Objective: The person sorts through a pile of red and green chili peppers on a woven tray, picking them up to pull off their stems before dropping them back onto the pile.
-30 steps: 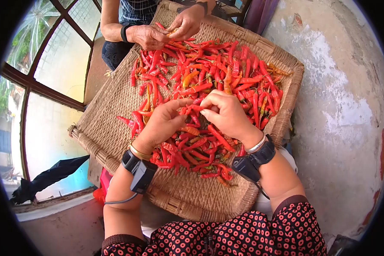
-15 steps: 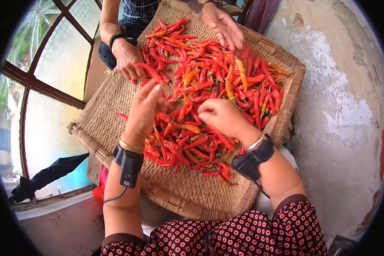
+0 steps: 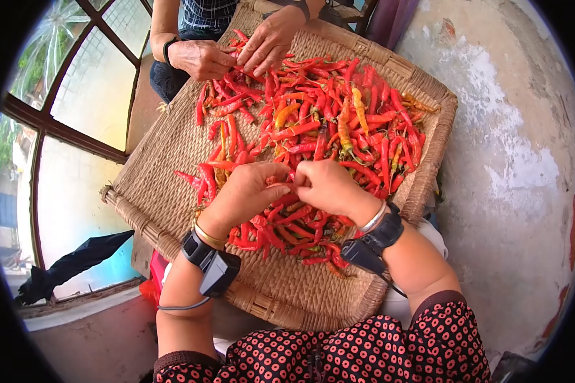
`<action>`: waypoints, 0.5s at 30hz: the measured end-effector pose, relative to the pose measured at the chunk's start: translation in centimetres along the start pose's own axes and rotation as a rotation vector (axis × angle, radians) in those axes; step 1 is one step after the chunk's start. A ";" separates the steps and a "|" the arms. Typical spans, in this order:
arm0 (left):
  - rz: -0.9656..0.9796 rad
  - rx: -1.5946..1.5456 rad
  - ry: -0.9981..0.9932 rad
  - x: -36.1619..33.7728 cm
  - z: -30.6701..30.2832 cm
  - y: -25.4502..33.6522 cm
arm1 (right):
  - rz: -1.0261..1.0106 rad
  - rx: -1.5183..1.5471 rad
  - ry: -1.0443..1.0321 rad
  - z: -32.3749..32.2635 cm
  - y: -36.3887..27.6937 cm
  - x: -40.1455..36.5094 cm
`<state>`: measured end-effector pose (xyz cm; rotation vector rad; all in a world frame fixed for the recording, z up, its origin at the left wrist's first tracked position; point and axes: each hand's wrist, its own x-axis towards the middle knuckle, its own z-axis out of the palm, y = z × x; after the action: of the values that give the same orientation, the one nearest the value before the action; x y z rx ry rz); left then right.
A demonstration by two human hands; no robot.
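Over the heap of red chili peppers point(image 3: 319, 131), my left hand point(image 3: 249, 195) and my right hand point(image 3: 335, 188) meet at the fingertips. The left thumb and fingers are closed, with a bit of a red chili pepper showing between them. My right hand is curled shut, its fingertips pressed close to the left ones; whatever it pinches is hidden. Most peppers are red, a few orange or yellow, such as the yellow pepper point(image 3: 360, 108). They lie on a large woven tray point(image 3: 153, 153) with a raised rim. More peppers sit just below and left of my hands.
Across the tray, another person's two hands point(image 3: 271, 41) work together over the far peppers. A framed window point(image 3: 86, 102) stands at the left, with a black folded cloth or umbrella point(image 3: 76, 265) by it. A worn plaster wall point(image 3: 505, 147) rises at the right.
My left hand has moved right and down to meet my right hand, uncovering peppers at the left. The right hand shifted slightly. The other person's hands have come together at the far side.
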<state>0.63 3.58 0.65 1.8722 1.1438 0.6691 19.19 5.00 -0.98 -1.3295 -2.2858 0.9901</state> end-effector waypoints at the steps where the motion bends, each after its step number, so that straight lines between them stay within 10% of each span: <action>1: 0.195 0.065 0.037 0.1 0.2 -0.4 | 0.078 0.158 -0.003 -0.6 -0.3 0.0; 9: -0.368 -0.314 -0.027 -0.3 -1.8 2.0 | 0.196 0.979 0.045 -3.7 -1.0 -0.9; 15: -0.197 -0.718 0.570 0.6 -3.4 0.2 | 0.018 -0.114 0.052 -2.7 1.0 -1.1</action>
<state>-1.62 5.27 2.59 0.9692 1.1900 1.3394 21.96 5.47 0.28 -1.4062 -2.3260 0.8319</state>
